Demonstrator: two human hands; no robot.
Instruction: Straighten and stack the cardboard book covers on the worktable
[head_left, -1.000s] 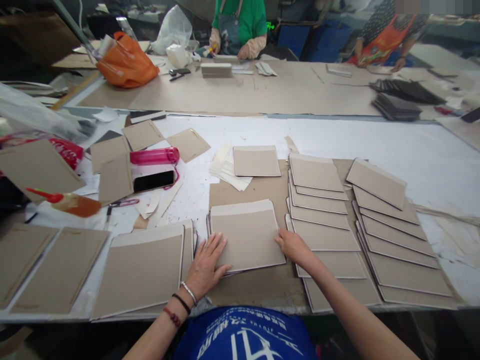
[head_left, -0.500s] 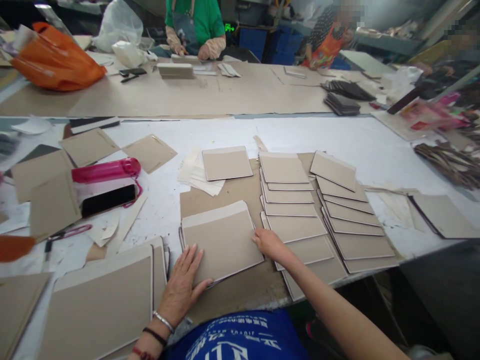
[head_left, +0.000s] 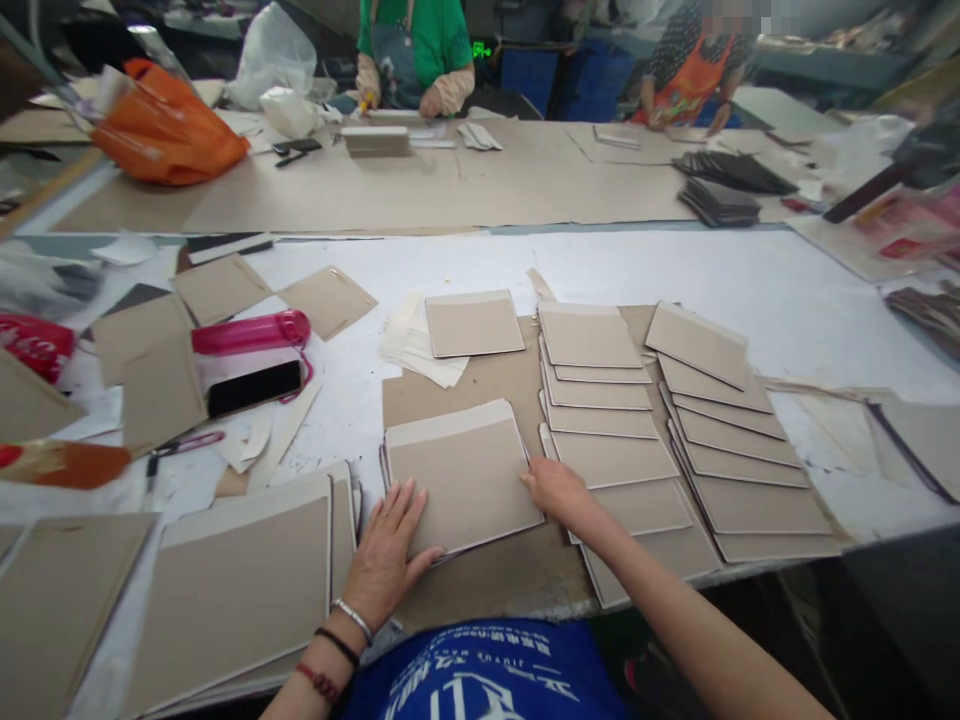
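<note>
A small stack of beige leather-like panels [head_left: 461, 475], each with a paler strip along its top, lies in front of me. My left hand [head_left: 396, 540] rests flat on its lower left corner, fingers spread. At the right edge, my right hand [head_left: 556, 488] has its fingers curled and pressed together on the panels' rim; the fingertips are partly hidden. To the right lie two overlapping rows of similar panels, a middle row [head_left: 600, 400] and a right-hand row [head_left: 739, 435]. A single panel [head_left: 476, 325] sits beyond the stack, partly over pale paper strips [head_left: 412, 345].
Larger panels [head_left: 240, 580] are piled left of my left hand. Farther left lie a black phone [head_left: 255, 388], a pink case [head_left: 251, 333] and scissors [head_left: 187, 442]. Across the second table two people work near an orange bag [head_left: 165, 125] and dark stacked pieces [head_left: 720, 203].
The view has swung slightly left, so everything sits farther right in the picture. Both hands keep their places on the stack. Across the table, the person in the orange apron has shifted their arms.
</note>
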